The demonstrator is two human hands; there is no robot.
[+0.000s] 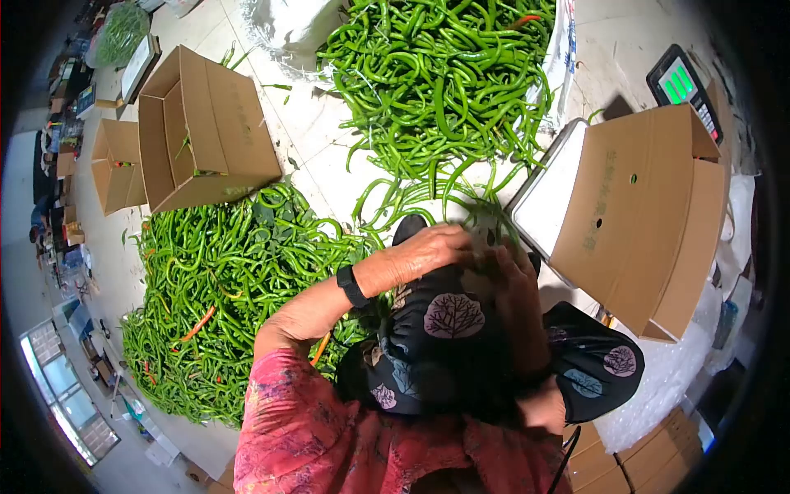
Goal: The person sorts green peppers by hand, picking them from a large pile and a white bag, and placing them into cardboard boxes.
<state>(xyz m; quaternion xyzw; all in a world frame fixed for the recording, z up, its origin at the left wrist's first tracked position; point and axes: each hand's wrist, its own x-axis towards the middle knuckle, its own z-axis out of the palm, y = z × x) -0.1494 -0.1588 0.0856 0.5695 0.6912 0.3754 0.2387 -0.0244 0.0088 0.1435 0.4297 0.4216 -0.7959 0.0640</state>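
Note:
Both my hands meet above my lap, over dark patterned trousers (454, 316). My left hand (440, 249), below a black wristband (352, 286), has its fingers curled; its fingertips are blurred. Close beside it on the right is my right hand (514, 276), in shadow, its fingers bent toward the left ones. Anything between them is too blurred to make out. Long green peppers (444, 90) are heaped just beyond my hands on a white sack (566, 58). A second heap of green peppers (222, 288), with a few red ones, spreads on the floor to the left.
An open cardboard box (218, 123) stands at the upper left, with a smaller box (119, 165) beside it. On the right, another open box (634, 214) rests on a white scale (547, 193) near a lit green display (679, 85). Bubble wrap (662, 383) lies at the lower right.

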